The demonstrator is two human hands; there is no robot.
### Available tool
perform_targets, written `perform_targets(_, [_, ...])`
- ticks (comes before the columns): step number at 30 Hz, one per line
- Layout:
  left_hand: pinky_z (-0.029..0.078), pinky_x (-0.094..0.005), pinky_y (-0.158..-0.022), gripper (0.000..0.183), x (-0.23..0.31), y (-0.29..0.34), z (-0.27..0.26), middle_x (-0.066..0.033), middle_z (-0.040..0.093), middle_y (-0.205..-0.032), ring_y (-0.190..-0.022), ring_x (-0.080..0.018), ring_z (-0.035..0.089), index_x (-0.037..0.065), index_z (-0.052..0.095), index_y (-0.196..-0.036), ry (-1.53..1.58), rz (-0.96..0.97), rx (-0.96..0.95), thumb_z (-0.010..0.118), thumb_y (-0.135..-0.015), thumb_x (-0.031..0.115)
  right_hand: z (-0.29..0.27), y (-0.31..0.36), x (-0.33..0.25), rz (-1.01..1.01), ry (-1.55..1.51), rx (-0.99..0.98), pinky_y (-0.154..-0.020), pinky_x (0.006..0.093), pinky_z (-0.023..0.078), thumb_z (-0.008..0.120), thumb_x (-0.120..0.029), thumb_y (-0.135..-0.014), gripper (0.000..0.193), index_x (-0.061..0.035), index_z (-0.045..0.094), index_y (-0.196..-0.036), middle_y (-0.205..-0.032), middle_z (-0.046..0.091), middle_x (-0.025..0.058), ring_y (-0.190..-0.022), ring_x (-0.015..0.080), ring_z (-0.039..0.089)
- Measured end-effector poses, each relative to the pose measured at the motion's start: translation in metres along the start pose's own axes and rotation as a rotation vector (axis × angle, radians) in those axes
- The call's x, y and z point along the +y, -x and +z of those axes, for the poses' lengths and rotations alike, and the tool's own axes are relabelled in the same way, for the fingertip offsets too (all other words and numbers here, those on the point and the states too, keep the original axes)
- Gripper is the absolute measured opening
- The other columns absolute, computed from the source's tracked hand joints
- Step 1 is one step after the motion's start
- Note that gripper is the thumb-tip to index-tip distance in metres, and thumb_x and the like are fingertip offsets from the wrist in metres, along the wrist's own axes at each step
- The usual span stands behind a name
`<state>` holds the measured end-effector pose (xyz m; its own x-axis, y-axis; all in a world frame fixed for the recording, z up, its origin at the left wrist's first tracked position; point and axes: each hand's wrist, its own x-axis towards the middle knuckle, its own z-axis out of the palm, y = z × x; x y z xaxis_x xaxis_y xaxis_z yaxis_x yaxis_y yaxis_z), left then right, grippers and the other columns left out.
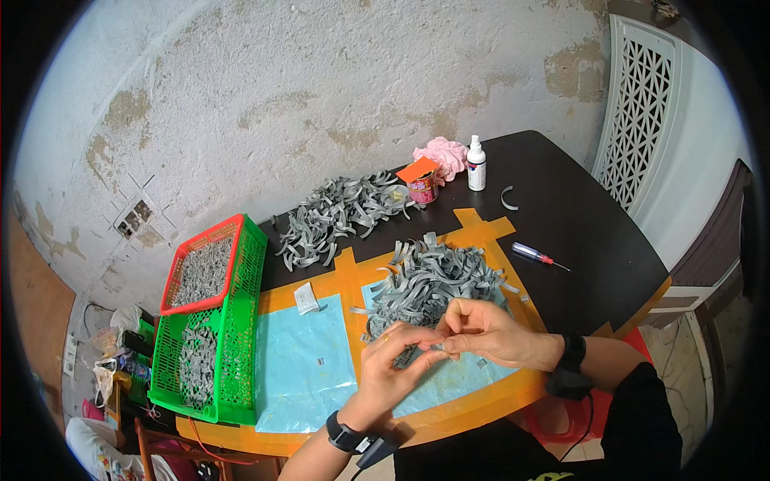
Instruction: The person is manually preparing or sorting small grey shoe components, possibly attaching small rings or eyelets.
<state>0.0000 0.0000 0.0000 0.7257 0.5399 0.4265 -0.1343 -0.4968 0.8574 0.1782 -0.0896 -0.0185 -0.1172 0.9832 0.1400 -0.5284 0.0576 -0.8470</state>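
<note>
Left hand (389,370) and right hand (499,341): fingertips of both closed on one small pale piece (438,346), at the near edge of one pile of curved grey strips (433,280). Beyond: one white packet (305,298), one tin (423,189), one spray bottle (476,171), printed, lettering too small to read; one screwdriver (541,256); one red basket (234,264); one green basket (241,353).

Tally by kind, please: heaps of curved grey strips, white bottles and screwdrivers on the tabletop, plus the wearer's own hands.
Heaps of curved grey strips: 2
White bottle: 1
Screwdriver: 1
Wearer's hands, left hand and right hand: 2
Total: 6
</note>
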Motion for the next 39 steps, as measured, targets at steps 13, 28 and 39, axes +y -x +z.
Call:
perform_targets(13, [0.045,-0.028,-0.072,0.017,-0.007,-0.006,-0.003,-0.0027,0.06,-0.084,-0.082,-0.0165,0.056,0.006,0.067,-0.076,-0.201,0.036,0.031,0.082,-0.066,0.006,-0.005,-0.005,-0.003,-0.246,0.348,0.039,-0.075,0.0267,0.048,0.065,0.007,-0.082,0.024,-0.0046,0.045,-0.084,-0.091,0.057,0.0093,-0.085,0.0115,0.056])
perform_targets(28, [0.043,-0.0251,-0.084,0.008,-0.023,-0.002,-0.004,-0.0022,0.057,-0.096,-0.092,-0.011,0.053,0.003,0.053,-0.093,0.477,-0.434,-0.251,0.06,-0.091,0.006,-0.005,-0.005,-0.011,-0.532,1.109,-0.031,-0.069,0.0284,0.051,0.071,-0.001,-0.077,0.021,-0.0019,0.063,-0.096,-0.09,0.062,0.0081,-0.079,0.0186,0.063])
perform_targets(39, [0.047,-0.0247,-0.083,0.009,-0.026,-0.003,-0.003,-0.0035,0.057,-0.1,-0.094,-0.011,0.056,0.003,0.052,-0.094,0.622,-0.448,-0.182,0.06,-0.091,0.004,-0.001,-0.002,-0.014,-0.519,1.072,0.056,-0.063,0.0274,0.051,0.069,0.002,-0.078,0.013,-0.0009,0.064,-0.089,-0.087,0.064,0.0084,-0.076,0.0182,0.064])
